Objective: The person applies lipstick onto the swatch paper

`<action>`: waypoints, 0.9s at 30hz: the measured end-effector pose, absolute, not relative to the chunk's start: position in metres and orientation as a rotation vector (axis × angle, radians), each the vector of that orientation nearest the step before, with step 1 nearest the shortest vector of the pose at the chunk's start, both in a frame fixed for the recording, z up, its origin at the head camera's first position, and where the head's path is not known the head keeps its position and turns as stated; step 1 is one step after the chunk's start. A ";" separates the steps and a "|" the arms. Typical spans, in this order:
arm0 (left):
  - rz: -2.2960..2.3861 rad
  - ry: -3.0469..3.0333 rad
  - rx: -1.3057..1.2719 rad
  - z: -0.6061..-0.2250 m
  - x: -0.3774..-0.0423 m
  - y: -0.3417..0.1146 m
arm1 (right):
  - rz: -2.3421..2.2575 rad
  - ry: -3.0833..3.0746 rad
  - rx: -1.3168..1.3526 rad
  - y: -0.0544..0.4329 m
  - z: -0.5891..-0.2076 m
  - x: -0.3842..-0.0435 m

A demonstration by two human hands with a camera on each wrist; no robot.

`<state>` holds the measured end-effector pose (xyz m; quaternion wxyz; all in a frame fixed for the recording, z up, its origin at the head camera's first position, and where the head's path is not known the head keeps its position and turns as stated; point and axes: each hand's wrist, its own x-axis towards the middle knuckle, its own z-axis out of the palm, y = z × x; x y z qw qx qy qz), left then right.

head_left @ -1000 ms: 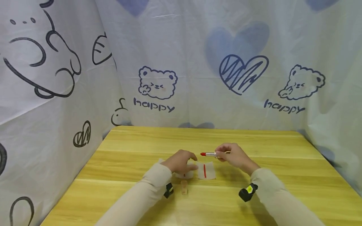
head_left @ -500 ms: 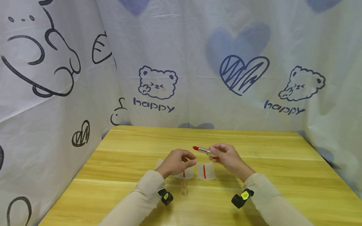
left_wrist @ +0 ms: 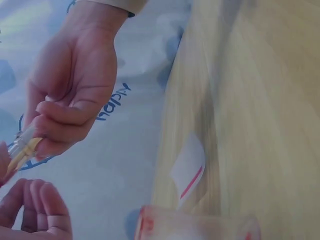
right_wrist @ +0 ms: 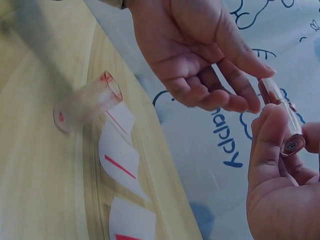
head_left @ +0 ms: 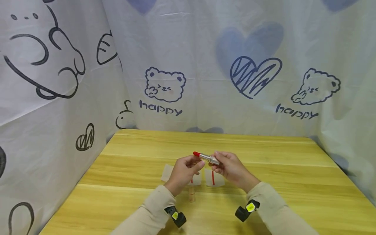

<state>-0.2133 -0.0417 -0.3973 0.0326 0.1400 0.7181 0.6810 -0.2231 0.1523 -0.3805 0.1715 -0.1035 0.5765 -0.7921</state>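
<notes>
My right hand [head_left: 235,168] pinches a lipstick [head_left: 208,158] by its base, the red tip pointing left. My left hand [head_left: 183,171] is beside it, fingers loosely bent. In the right wrist view its thumb and fingertips come up to the lipstick's metal barrel [right_wrist: 270,92]; whether they touch it I cannot tell. Below the hands, a paper piece [head_left: 214,178] with a red stroke lies on the table. Another marked paper [head_left: 196,180] and a third paper [head_left: 166,172] are partly covered by the left hand. A small clear tube [head_left: 192,195] lies nearer me.
The wooden table [head_left: 264,202] has its far edge against a white printed curtain [head_left: 202,98], which also hangs along the left and right sides. A black wrist camera [head_left: 247,210] sits on the right wrist, another camera [head_left: 176,217] on the left.
My right hand has moved left with the lipstick, whose red tip now angles up and left. The tip has come right up to the left hand's fingers.
</notes>
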 end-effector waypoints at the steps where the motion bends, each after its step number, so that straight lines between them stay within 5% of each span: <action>1: 2.130 2.189 0.415 -0.397 -0.213 -0.040 | -2.248 1.621 -0.296 0.152 -0.380 -0.222; 27: 2.538 1.755 0.393 -0.402 -0.210 -0.027 | -2.104 1.584 -0.224 0.143 -0.379 -0.214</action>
